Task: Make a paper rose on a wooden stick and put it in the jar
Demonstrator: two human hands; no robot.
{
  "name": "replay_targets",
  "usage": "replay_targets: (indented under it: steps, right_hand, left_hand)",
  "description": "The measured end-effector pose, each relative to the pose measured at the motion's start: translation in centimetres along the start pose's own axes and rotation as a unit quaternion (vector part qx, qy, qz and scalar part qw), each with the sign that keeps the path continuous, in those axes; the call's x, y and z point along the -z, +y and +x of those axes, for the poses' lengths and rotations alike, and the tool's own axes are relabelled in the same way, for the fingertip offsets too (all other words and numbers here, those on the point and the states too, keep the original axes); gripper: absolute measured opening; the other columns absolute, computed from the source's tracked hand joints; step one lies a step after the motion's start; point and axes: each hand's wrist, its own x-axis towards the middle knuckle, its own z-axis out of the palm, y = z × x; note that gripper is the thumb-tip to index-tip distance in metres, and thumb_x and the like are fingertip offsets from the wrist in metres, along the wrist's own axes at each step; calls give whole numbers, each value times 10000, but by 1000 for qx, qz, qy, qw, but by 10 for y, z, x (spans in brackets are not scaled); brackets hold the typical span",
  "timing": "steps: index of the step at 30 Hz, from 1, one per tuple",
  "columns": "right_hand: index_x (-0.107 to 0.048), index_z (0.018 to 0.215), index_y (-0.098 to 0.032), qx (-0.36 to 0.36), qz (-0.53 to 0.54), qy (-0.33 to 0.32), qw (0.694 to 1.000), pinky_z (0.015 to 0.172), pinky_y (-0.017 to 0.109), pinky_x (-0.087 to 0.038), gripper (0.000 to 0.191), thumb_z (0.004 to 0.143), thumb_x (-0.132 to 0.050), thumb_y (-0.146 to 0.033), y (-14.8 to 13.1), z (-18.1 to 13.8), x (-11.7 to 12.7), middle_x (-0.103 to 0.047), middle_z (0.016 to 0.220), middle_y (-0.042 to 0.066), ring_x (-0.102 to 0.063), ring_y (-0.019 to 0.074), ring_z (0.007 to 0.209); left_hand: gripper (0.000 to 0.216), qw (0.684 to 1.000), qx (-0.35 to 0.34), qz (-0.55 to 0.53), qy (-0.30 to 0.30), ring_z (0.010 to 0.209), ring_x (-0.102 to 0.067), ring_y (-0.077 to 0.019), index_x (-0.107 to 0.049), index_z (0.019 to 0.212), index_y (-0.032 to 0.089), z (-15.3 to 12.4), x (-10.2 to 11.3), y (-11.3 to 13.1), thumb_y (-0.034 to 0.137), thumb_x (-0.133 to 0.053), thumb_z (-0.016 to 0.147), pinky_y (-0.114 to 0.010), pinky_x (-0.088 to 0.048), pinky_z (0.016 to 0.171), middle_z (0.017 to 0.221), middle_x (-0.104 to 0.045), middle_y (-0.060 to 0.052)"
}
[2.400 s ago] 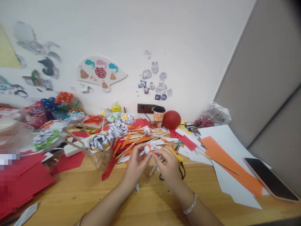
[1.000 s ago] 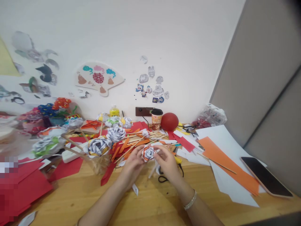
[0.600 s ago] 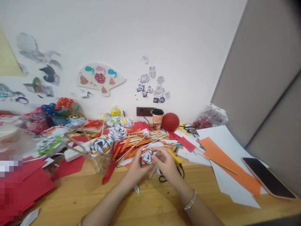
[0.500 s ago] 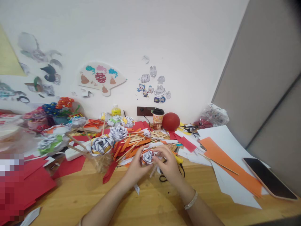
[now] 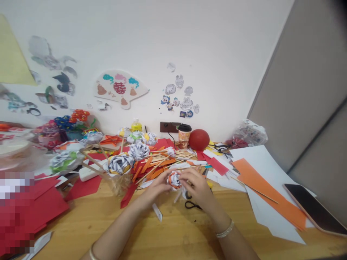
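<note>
Both my hands meet over the wooden table (image 5: pixel 168 234) around a small paper rose (image 5: pixel 174 179), white with print and orange edges. My left hand (image 5: pixel 154 189) cups it from the left with fingers curled on it. My right hand (image 5: pixel 196 187) pinches it from the right; a bracelet sits on that wrist. A white strip hangs below the rose. Black scissors (image 5: pixel 193 205) lie just under my right hand.
Finished paper roses on sticks (image 5: pixel 119 163) stand in a clear cup at left. Wooden sticks and orange strips (image 5: pixel 157 160) lie behind my hands. Red paper (image 5: pixel 40 206) lies at left, white and orange sheets (image 5: pixel 268 191) and a phone (image 5: pixel 314 209) at right. A coffee cup (image 5: pixel 184 136) and red ball (image 5: pixel 199 139) stand by the wall.
The rose has been turned between my fingers and now sits lower, closer to the table. My hands stay together on it; the view has shifted slightly.
</note>
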Motion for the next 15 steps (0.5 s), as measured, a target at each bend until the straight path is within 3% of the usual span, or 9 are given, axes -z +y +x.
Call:
replay_targets:
  steps: [3, 6, 9, 15]
  right_hand:
    - [-581, 837, -192, 4, -18, -3, 1000, 725, 295, -447, 82, 829, -503, -169, 1, 0, 1, -584, 834, 43, -538, 162, 817]
    - [-578, 831, -189, 22, -56, -14, 998, 720, 299, -429, 93, 838, -487, -173, 0, 1, 1, -576, 822, 44, -523, 165, 803]
    - [-568, 789, -184, 16, -74, -32, 997, 708, 294, -409, 93, 836, -488, -177, -3, 1, -2, -562, 801, 41, -509, 168, 794]
    - [-527, 742, -179, -23, -100, -17, 995, 644, 268, -379, 115, 838, -463, -180, -6, -1, -13, -533, 762, 25, -485, 159, 739]
  left_hand:
    - [387, 1000, 23, -10, 15, 700, -565, -174, -563, 1137, 221, 0, 5, -5, 353, -495, 780, -271, -438, 600, 956, -642, -60]
    - [440, 998, 34, 48, 32, 918, -569, -217, -488, 1224, 240, -4, 6, -1, 407, -457, 817, -324, -443, 771, 1114, -607, -60]
    - [459, 994, 27, 101, 30, 1167, -435, -219, -448, 1256, 240, -7, 4, 6, 426, -410, 837, -344, -333, 970, 1280, -498, -42]
    - [439, 987, -29, 145, 58, 1247, -341, -190, -459, 1240, 199, -1, 1, -13, 392, -315, 874, -344, -183, 1071, 1336, -437, -28]
